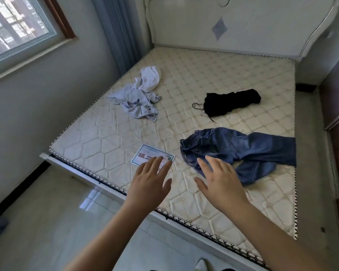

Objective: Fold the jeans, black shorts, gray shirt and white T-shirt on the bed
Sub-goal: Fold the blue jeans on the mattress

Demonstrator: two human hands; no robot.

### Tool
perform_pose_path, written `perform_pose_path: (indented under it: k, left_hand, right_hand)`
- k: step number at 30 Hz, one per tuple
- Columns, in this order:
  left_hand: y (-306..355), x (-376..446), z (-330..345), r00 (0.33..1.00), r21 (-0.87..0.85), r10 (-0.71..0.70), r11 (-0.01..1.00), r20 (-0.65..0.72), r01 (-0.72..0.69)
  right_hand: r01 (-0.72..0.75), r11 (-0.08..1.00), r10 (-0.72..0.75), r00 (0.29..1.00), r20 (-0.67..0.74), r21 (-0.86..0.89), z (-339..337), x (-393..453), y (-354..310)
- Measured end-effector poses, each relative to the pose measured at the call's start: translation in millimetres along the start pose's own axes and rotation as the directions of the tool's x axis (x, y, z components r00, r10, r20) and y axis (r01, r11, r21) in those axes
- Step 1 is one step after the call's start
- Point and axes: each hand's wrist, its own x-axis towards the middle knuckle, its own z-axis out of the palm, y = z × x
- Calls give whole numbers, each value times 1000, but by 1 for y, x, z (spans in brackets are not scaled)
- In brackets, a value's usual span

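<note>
A crumpled pair of dark blue denim jeans (241,151) is seen near the front edge of the cream quilted bed (184,90), legs trailing toward its right edge. The right hand (219,182), its grip open and empty, is held nearest, just over the waistband end. The left hand (151,180), equally open, is held beside it above a printed card (145,156).
</note>
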Motion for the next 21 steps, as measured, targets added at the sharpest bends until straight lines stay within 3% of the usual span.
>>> perform_pose_path:
  k: [10,21]
  left_hand:
    - [-58,98,48,980,-58,168,985,107,-163]
    - [-166,201,102,937,-162,349,927,39,-338]
  right_hand:
    - [-175,984,177,980,90,-31,38,78,3]
    - [-369,925,378,913,151,-84,83,177,-42]
